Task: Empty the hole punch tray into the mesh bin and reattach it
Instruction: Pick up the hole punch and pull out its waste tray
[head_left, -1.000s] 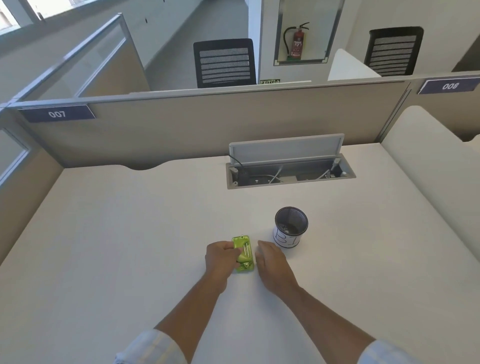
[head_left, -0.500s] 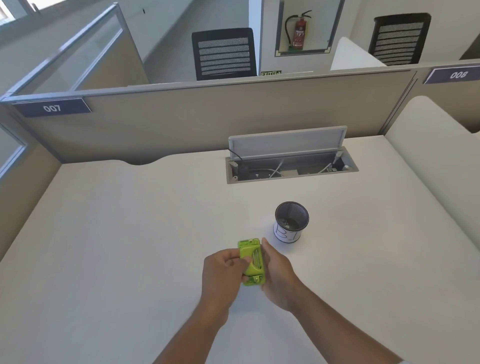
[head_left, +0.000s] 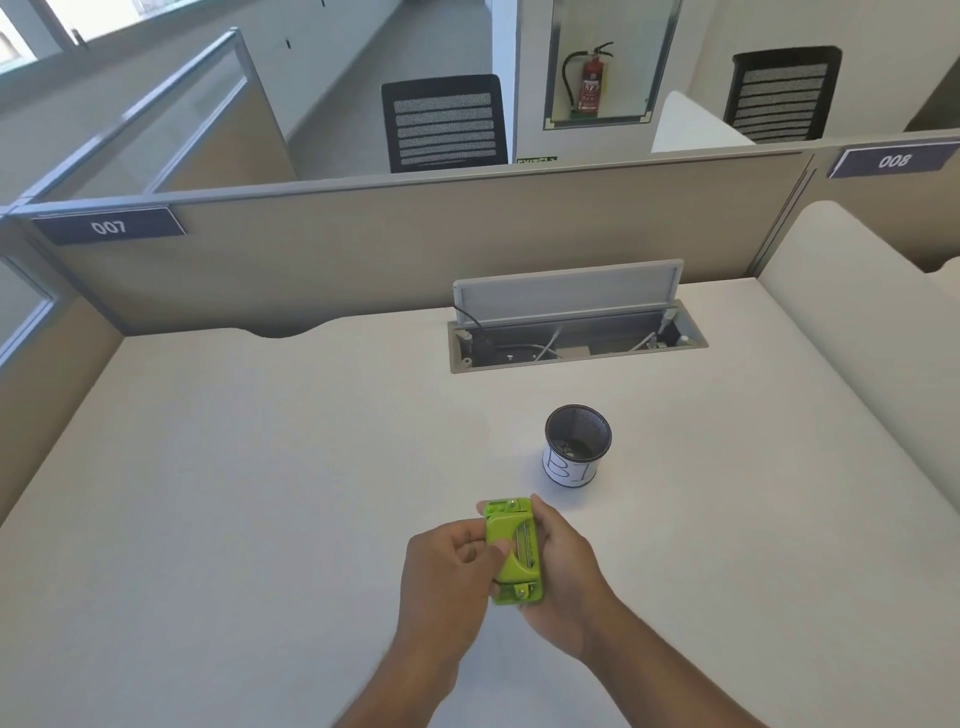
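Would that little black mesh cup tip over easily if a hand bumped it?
Probably, yes. The mesh bin is thin wire mesh and looks nearly empty, only a few bits at the bottom, so it is likely light. It stands upright and free on the smooth desk, so a low push might slide it. Once tipped, its round shape could roll.

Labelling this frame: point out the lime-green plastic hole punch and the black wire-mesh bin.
Lime-green plastic hole punch (head_left: 514, 551), head view, middle of its underside.
Black wire-mesh bin (head_left: 577, 427), head view, far inside mesh wall under the rim.
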